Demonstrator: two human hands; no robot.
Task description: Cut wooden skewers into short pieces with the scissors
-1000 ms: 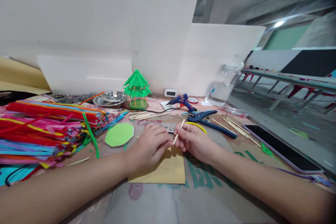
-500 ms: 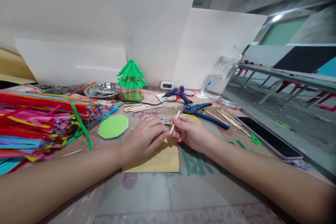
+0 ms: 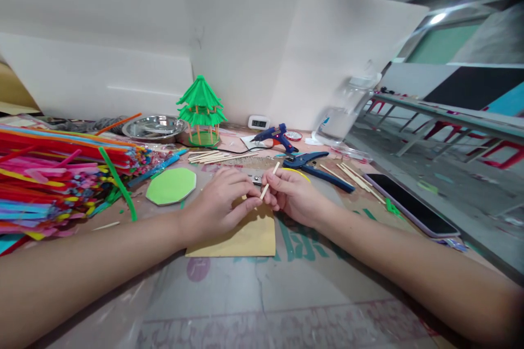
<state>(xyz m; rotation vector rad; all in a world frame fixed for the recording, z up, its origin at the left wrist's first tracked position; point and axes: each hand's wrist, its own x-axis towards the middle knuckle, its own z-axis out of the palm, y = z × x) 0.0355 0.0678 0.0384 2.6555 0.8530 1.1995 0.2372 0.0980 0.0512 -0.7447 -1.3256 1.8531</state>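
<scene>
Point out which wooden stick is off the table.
The stick pinched between left hand and right hand; the other sticks and lie flat on the table.

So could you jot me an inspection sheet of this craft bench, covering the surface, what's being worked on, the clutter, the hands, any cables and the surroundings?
Surface: table covered with printed sheeting; a tan card lies under the hands.
Job's things: thin wooden stick, tilted, pinched by both hands.
Clutter: heap of coloured pipe cleaners, green octagon, green model pagoda, metal dish, blue glue gun, blue cutters, loose sticks, phone.
Hands: left hand and right hand both closed on the stick.
Cables: black lead running to the glue gun.
Surroundings: white boards behind; long benches at right.
</scene>
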